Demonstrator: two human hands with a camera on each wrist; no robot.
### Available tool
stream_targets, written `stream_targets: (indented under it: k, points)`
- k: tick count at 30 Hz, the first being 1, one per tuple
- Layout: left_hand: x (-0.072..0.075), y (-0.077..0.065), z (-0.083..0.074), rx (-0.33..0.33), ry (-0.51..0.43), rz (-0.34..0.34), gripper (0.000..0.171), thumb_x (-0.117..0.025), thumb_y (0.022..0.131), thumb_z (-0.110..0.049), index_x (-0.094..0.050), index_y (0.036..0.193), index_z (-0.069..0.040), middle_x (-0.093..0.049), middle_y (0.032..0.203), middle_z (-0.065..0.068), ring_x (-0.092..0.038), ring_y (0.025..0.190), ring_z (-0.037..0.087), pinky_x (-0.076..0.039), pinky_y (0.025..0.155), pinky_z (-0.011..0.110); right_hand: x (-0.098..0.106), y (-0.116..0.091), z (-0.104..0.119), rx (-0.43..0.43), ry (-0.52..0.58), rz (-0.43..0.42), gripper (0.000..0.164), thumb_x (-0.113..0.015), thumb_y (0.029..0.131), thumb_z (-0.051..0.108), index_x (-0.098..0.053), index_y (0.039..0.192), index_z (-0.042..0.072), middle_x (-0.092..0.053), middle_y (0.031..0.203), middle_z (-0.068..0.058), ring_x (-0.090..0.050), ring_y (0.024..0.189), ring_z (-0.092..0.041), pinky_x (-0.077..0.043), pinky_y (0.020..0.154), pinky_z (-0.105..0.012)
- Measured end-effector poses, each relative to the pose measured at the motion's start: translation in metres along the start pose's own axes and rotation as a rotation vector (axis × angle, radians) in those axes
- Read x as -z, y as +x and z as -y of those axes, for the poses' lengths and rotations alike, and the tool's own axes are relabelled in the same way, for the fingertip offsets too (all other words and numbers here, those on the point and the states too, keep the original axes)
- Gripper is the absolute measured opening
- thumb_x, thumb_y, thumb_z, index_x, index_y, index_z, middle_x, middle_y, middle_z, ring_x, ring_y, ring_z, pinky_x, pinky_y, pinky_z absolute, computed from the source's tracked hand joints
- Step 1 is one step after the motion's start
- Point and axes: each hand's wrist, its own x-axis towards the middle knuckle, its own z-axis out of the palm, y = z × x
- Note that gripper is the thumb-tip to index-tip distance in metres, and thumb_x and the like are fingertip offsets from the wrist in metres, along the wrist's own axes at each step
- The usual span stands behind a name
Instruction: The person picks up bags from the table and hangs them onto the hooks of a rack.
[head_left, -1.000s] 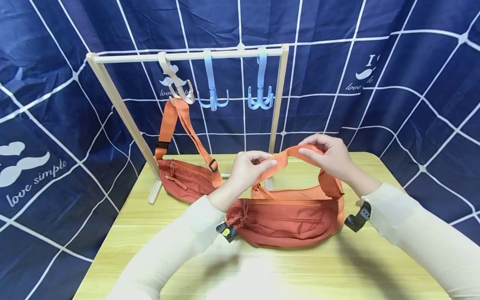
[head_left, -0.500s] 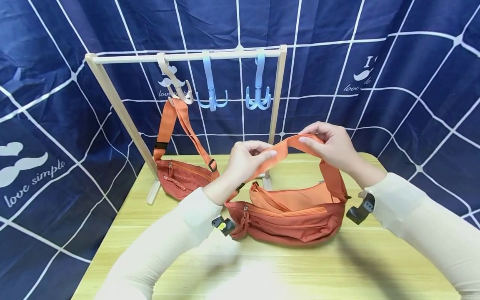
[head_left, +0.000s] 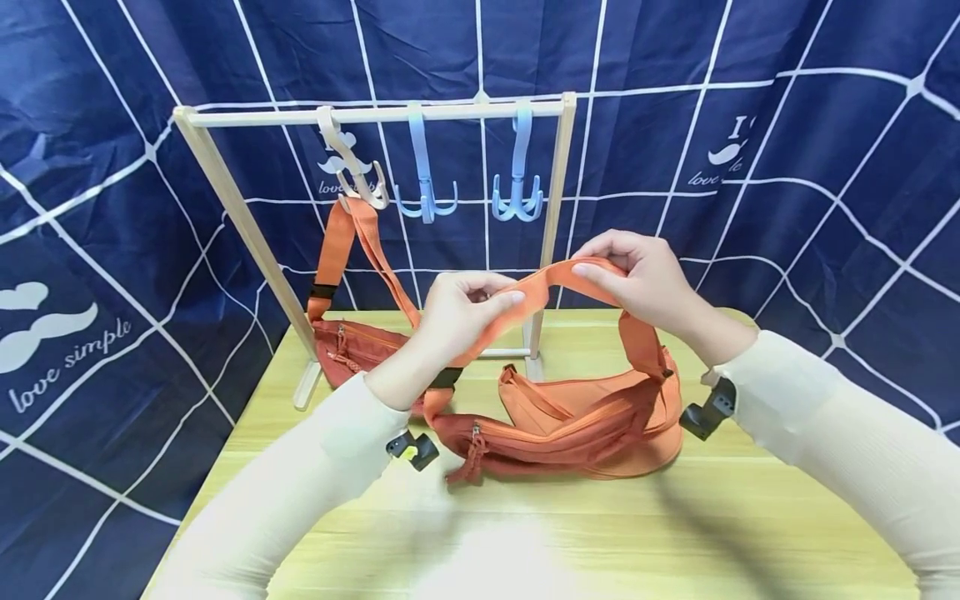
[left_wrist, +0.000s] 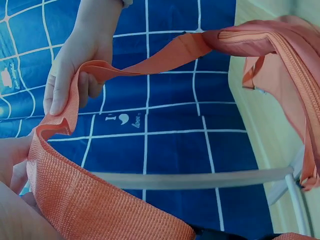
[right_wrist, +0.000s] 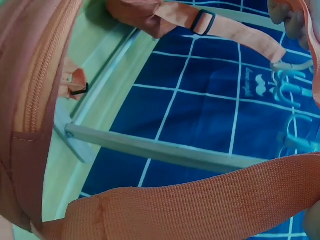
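Observation:
A red waist bag [head_left: 547, 446] with an orange zip hangs tilted just over the table from its broad orange strap [head_left: 534, 292]. My left hand [head_left: 453, 317] pinches that strap between thumb and fingers, above a black buckle [head_left: 446, 377]. A short way to the right, my right hand [head_left: 641, 279] pinches the same strap, which arches between both hands. In the left wrist view the webbing [left_wrist: 105, 195] is folded where the hands meet it. The right wrist view shows the strap [right_wrist: 200, 205] running to the bag's end, with the right hand mostly out of frame.
A wooden rack [head_left: 247, 225] stands at the back left. On its bar hang a beige hook [head_left: 352, 158] and two blue hooks [head_left: 425, 167]. A second red waist bag [head_left: 352, 350] hangs from the beige hook. An orange fabric piece [head_left: 600, 392] lies behind the held bag.
Both hands have moved up and left with the strap. The waist bag's left end has lifted and shifted left, exposing more of the orange fabric behind it.

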Motion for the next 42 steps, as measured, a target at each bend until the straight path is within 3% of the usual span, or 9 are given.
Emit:
stream_targets:
  k: [10, 21, 30, 36, 42]
  points:
    - [0.028, -0.001, 0.000, 0.012, 0.043, -0.035, 0.016, -0.077, 0.082, -0.018, -0.077, 0.093, -0.006, -0.070, 0.076, 0.000, -0.053, 0.062, 0.013, -0.040, 0.054, 0.024, -0.020, 0.012, 0.015, -0.004, 0.028, 0.030, 0.013, -0.069, 0.086, 0.005, -0.069, 0.099, 0.001, -0.067, 0.089, -0.007, -0.061, 0.068, -0.014, -0.050, 0.062, -0.021]
    - [0.060, -0.003, 0.004, 0.022, 0.125, -0.067, 0.017, -0.076, 0.083, -0.021, -0.077, 0.092, -0.006, -0.068, 0.073, 0.002, -0.048, 0.058, 0.015, -0.036, 0.050, 0.025, -0.045, 0.027, 0.026, 0.053, 0.050, 0.061, 0.015, -0.070, 0.087, 0.006, -0.069, 0.102, 0.003, -0.067, 0.093, -0.007, -0.059, 0.073, -0.015, -0.048, 0.065, -0.023]
    - [0.090, 0.004, -0.002, -0.005, 0.156, -0.101, 0.020, -0.075, 0.084, -0.019, -0.075, 0.095, -0.002, -0.070, 0.084, 0.002, -0.052, 0.064, 0.012, -0.038, 0.052, 0.023, -0.065, 0.043, 0.042, 0.046, 0.091, 0.046, 0.014, -0.068, 0.089, 0.009, -0.069, 0.102, 0.005, -0.066, 0.099, -0.005, -0.059, 0.074, -0.016, -0.048, 0.065, -0.025]
    - [0.110, 0.010, -0.004, 0.058, 0.186, -0.141, 0.023, -0.075, 0.084, -0.026, -0.076, 0.095, -0.005, -0.070, 0.088, -0.004, -0.053, 0.072, 0.012, -0.038, 0.052, 0.022, -0.080, 0.055, 0.052, 0.006, 0.093, 0.038, 0.016, -0.068, 0.090, 0.013, -0.069, 0.104, 0.007, -0.066, 0.097, -0.004, -0.057, 0.072, -0.016, -0.045, 0.063, -0.026]
    - [0.125, 0.019, -0.005, 0.130, 0.202, -0.174, 0.029, -0.074, 0.084, -0.031, -0.076, 0.100, -0.007, -0.068, 0.101, 0.000, -0.054, 0.089, 0.012, -0.043, 0.059, 0.019, -0.094, 0.064, 0.060, 0.011, 0.074, 0.010, 0.015, -0.067, 0.090, 0.015, -0.069, 0.104, 0.009, -0.063, 0.081, -0.003, -0.051, 0.068, -0.016, -0.039, 0.060, -0.027]
